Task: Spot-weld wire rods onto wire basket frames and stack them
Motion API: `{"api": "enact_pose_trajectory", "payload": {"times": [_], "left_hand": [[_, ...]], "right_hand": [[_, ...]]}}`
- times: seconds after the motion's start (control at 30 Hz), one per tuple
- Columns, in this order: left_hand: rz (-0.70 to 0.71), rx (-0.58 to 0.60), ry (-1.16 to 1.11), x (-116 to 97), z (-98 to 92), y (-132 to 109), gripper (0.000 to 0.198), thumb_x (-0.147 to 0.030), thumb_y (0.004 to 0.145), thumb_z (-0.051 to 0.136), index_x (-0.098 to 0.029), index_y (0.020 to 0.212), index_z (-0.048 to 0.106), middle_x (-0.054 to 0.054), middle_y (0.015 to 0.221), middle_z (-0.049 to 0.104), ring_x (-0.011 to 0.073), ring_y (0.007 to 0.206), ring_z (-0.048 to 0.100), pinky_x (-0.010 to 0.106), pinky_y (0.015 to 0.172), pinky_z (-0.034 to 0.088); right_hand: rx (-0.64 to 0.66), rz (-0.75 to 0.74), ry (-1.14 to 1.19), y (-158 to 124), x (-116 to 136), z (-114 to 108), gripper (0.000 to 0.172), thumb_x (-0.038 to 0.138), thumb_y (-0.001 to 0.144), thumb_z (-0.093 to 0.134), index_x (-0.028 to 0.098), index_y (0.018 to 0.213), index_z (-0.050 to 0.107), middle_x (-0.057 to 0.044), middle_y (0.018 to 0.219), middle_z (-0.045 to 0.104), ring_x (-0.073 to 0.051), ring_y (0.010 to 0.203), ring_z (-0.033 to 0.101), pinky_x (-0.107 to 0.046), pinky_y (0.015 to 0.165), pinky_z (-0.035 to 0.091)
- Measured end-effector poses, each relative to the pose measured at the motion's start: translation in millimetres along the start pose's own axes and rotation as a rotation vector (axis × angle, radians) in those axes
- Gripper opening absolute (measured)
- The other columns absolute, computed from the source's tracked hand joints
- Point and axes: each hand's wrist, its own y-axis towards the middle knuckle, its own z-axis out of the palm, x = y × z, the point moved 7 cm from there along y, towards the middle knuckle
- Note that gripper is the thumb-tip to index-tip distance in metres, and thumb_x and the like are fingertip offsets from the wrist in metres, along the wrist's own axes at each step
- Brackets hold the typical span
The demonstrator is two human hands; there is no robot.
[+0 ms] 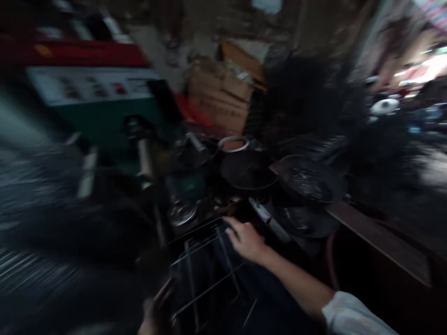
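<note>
A dark rack or frame of thin metal bars [209, 294] is at the lower middle, in front of my body. My right hand [244, 238] is at its far right corner, index finger stretched along the top edge and the other fingers bent. Beside the rack's near left side is my left hand [153, 309], low in the view and smeared by motion, so its fingers cannot be made out clearly. Dark cloth shows behind the bars.
Round dark pans [248, 171] and a pan of small metal pieces [307, 184] lie beyond the rack. A flat board [380, 242] sticks out at the right. Cardboard boxes [218, 97] lean at the back, near a red, white and green panel [101, 88].
</note>
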Motion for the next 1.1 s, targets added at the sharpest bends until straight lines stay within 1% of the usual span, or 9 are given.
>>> {"api": "enact_pose_trajectory", "payload": {"times": [0.1, 0.13, 0.17, 0.27, 0.37, 0.67, 0.8, 0.93, 1.1], "left_hand": [[-0.056, -0.031, -0.164, 26, -14.6, 1, 0.058, -0.068, 0.09, 0.046, -0.023, 0.116, 0.072, 0.009, 0.106, 0.076, 0.0306, 0.101, 0.071, 0.041, 0.082, 0.059], [-0.057, -0.013, -0.229, 32, -16.0, 5, 0.067, -0.072, 0.09, 0.04, -0.02, 0.117, 0.072, 0.01, 0.102, 0.077, 0.0308, 0.099, 0.072, 0.042, 0.083, 0.059], [-0.026, 0.084, -0.339, 34, -12.0, 9, 0.07, -0.072, 0.089, 0.041, -0.017, 0.123, 0.07, 0.013, 0.106, 0.077, 0.0316, 0.104, 0.071, 0.043, 0.089, 0.057], [0.081, 0.167, -0.416, 35, -13.0, 16, 0.063, -0.062, 0.083, 0.065, -0.014, 0.124, 0.069, 0.015, 0.116, 0.074, 0.0322, 0.116, 0.066, 0.043, 0.101, 0.051], [0.135, 0.128, -0.364, 35, -18.1, 19, 0.056, -0.05, 0.076, 0.077, -0.014, 0.119, 0.071, 0.014, 0.119, 0.073, 0.0329, 0.118, 0.065, 0.044, 0.104, 0.049], [0.292, 0.134, -0.277, 16, -21.2, 31, 0.047, -0.045, 0.084, 0.07, -0.015, 0.12, 0.07, 0.012, 0.119, 0.073, 0.0302, 0.115, 0.066, 0.043, 0.104, 0.05], [0.31, 0.16, -0.269, 11, -11.4, 40, 0.045, -0.045, 0.084, 0.069, -0.014, 0.117, 0.072, 0.012, 0.116, 0.074, 0.0298, 0.114, 0.067, 0.041, 0.102, 0.05], [0.292, 0.129, -0.245, 20, -6.3, 33, 0.044, -0.044, 0.085, 0.067, -0.015, 0.118, 0.072, 0.011, 0.118, 0.074, 0.029, 0.115, 0.067, 0.041, 0.103, 0.05], [0.289, 0.034, -0.179, 24, -13.8, 20, 0.039, -0.038, 0.086, 0.066, -0.018, 0.119, 0.072, 0.009, 0.121, 0.073, 0.0276, 0.117, 0.066, 0.043, 0.108, 0.047]], "right_hand": [[0.013, -0.087, 0.061, 1, -4, 1, 0.045, 0.026, 0.097, 0.042, 0.021, 0.139, 0.056, -0.01, 0.132, 0.067, -0.026, 0.117, 0.066, -0.043, 0.103, 0.051], [0.019, -0.106, 0.068, 3, -6, 3, 0.045, 0.028, 0.098, 0.041, 0.022, 0.141, 0.055, -0.009, 0.135, 0.065, -0.025, 0.119, 0.065, -0.043, 0.105, 0.05], [0.018, -0.116, 0.067, 5, -9, 4, 0.046, 0.029, 0.098, 0.041, 0.022, 0.141, 0.054, -0.009, 0.135, 0.065, -0.025, 0.12, 0.064, -0.044, 0.106, 0.049], [0.026, -0.117, 0.068, 6, -12, 7, 0.046, 0.033, 0.099, 0.04, 0.023, 0.142, 0.054, -0.008, 0.137, 0.064, -0.026, 0.125, 0.061, -0.045, 0.106, 0.049], [0.029, -0.11, 0.06, 2, -11, 7, 0.045, 0.035, 0.1, 0.04, 0.025, 0.143, 0.051, -0.007, 0.136, 0.064, -0.026, 0.124, 0.061, -0.043, 0.104, 0.051], [-0.021, -0.143, -0.015, -7, -2, -2, 0.047, 0.037, 0.101, 0.041, 0.022, 0.145, 0.049, -0.01, 0.136, 0.064, -0.027, 0.125, 0.061, -0.044, 0.103, 0.051], [-0.012, -0.105, 0.008, -8, -22, 3, 0.048, 0.037, 0.099, 0.043, 0.022, 0.144, 0.052, -0.012, 0.133, 0.065, -0.027, 0.12, 0.064, -0.044, 0.102, 0.051], [-0.021, -0.061, 0.099, -12, -47, 20, 0.048, 0.034, 0.097, 0.043, 0.021, 0.141, 0.056, -0.011, 0.132, 0.066, -0.026, 0.123, 0.062, -0.048, 0.106, 0.049], [-0.024, -0.086, 0.168, 6, -50, 32, 0.048, 0.032, 0.094, 0.046, 0.019, 0.138, 0.06, -0.012, 0.127, 0.069, -0.026, 0.121, 0.063, -0.048, 0.106, 0.048]]}}
